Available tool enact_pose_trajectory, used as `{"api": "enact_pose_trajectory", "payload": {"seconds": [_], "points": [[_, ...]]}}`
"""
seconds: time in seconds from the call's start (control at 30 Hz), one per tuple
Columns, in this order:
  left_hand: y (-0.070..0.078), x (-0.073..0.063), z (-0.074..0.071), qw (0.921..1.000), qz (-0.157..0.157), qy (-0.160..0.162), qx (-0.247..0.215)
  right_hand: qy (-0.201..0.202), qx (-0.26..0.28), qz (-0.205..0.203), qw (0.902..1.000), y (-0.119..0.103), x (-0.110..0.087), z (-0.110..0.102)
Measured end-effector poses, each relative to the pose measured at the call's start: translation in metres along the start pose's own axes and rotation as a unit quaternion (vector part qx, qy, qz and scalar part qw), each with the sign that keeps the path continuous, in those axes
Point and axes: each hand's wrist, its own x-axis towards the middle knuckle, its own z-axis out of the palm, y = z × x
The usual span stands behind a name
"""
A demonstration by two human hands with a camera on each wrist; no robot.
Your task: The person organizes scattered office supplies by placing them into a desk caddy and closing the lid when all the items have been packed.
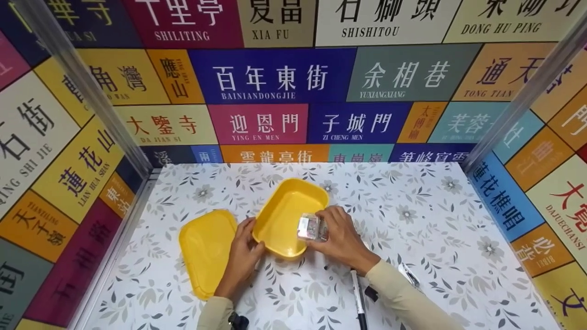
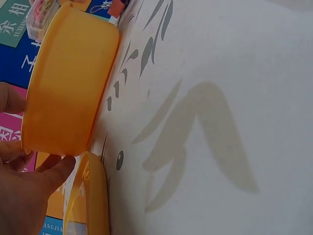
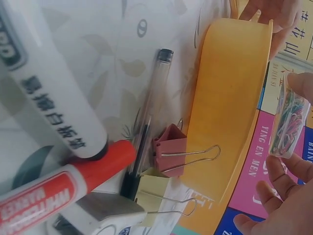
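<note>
A yellow plastic box (image 1: 280, 215), with nothing visible inside, stands on the floral tabletop. My left hand (image 1: 243, 256) holds its left corner, thumb and fingers placed on either side of that corner. In the left wrist view the box wall (image 2: 73, 83) rises beside the fingertips. Over the box's right rim, my right hand (image 1: 339, 238) pinches a small clear case (image 1: 310, 228) between thumb and fingers. Coloured paper clips (image 3: 292, 117) show through the case in the right wrist view. The yellow lid (image 1: 206, 252) lies left of the box, beside the left forearm.
Near the right forearm lie a white marker (image 1: 357, 293) and a stapler (image 1: 409, 276). The right wrist view shows a red marker (image 3: 63, 181), a clear pen (image 3: 149, 112), a red binder clip (image 3: 170, 149) and a yellow one (image 3: 152, 191). Sign-covered walls (image 1: 279, 75) enclose the table.
</note>
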Motion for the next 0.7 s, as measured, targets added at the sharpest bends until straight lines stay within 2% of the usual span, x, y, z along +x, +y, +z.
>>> {"api": "enact_pose_trajectory", "payload": {"seconds": [0.2, 0.5, 0.6, 0.7], "points": [[0.002, 0.000, 0.002, 0.9997, -0.019, -0.004, 0.014, -0.024, -0.003, 0.011, 0.9997, 0.000, 0.004, 0.003], [0.002, -0.002, 0.003, 0.9990, -0.042, -0.002, 0.017, -0.035, 0.003, 0.010, 0.9993, -0.003, 0.010, 0.009], [0.003, -0.001, 0.002, 0.9991, -0.041, -0.002, 0.011, -0.051, 0.005, 0.020, 0.9985, -0.002, 0.012, 0.010], [0.002, 0.000, 0.000, 0.9998, -0.022, 0.003, 0.001, -0.056, 0.011, 0.020, 0.9982, -0.003, 0.014, 0.011]]}}
